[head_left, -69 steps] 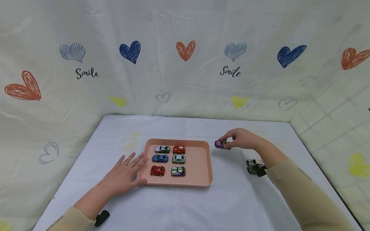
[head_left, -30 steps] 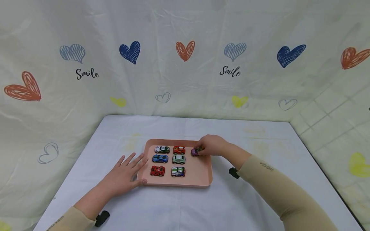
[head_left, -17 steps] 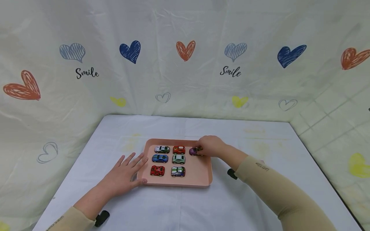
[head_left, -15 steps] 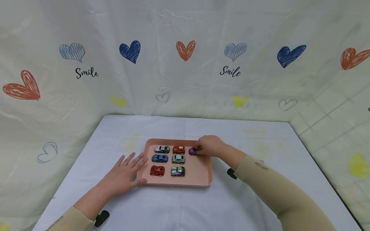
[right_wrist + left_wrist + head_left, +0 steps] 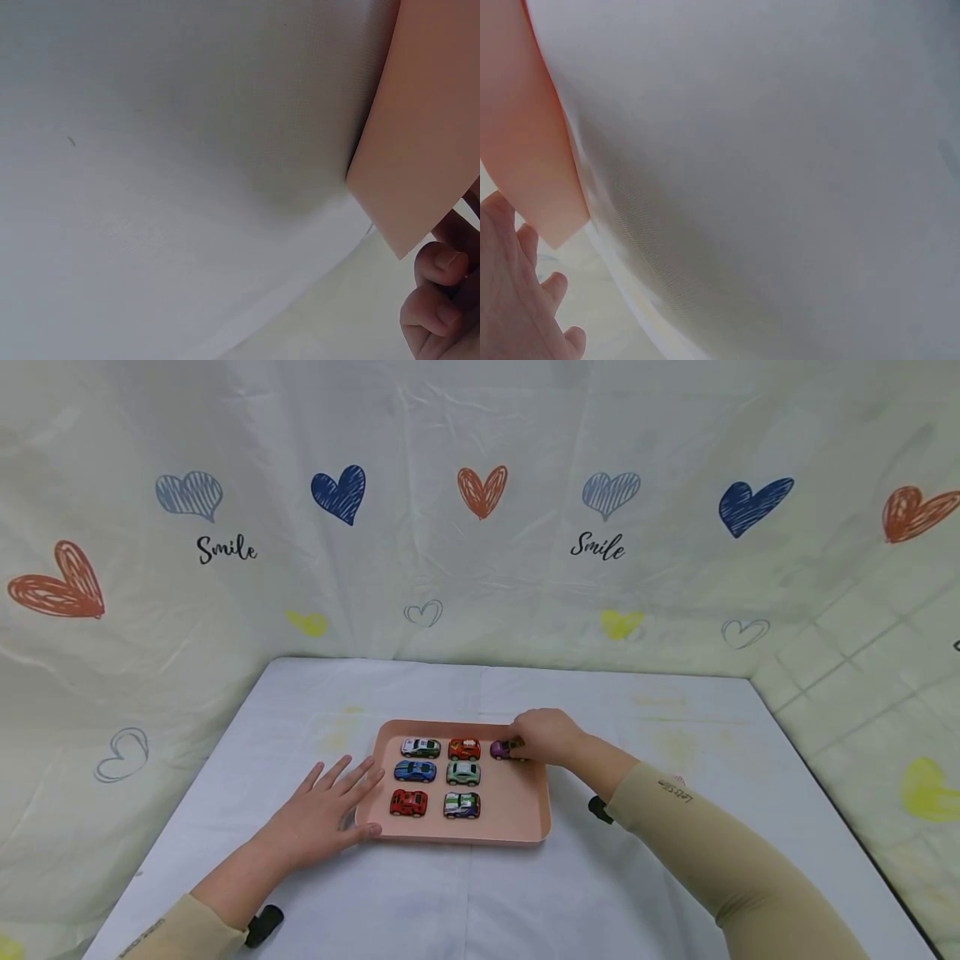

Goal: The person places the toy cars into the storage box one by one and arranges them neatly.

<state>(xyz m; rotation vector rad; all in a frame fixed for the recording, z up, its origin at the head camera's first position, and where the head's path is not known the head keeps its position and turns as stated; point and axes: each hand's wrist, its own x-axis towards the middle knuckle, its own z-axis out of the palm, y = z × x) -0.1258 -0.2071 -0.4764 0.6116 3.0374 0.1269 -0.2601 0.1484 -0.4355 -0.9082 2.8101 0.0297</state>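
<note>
My right hand (image 5: 551, 737) pinches a purple toy car (image 5: 500, 749) with thumb and fingers at the back right of the pink tray (image 5: 517, 818). Part of that car is hidden by the fingers. To its left stands a red toy car (image 5: 464, 749), with a white police-style car (image 5: 420, 748) farther left. My left hand (image 5: 322, 818) lies spread along the tray's left rim, fingertips on the edge. In the right wrist view, curled fingers (image 5: 431, 311) show beyond the tray wall (image 5: 420, 127); the left wrist view shows my left fingers (image 5: 553, 289) beside the tray wall (image 5: 525, 127).
Also in the tray are a blue car (image 5: 415, 771), a pale green car (image 5: 463, 773), a red car (image 5: 408, 803) and a white-green-blue car (image 5: 462, 806). The tray sits on a white-covered table (image 5: 420, 902), backed by a curtain (image 5: 480, 568) printed with hearts.
My right hand has carried the purple car leftward from above the table into the tray, then shifted it slightly left. Its sleeve now covers where cars lay on the table. The left hand stays put.
</note>
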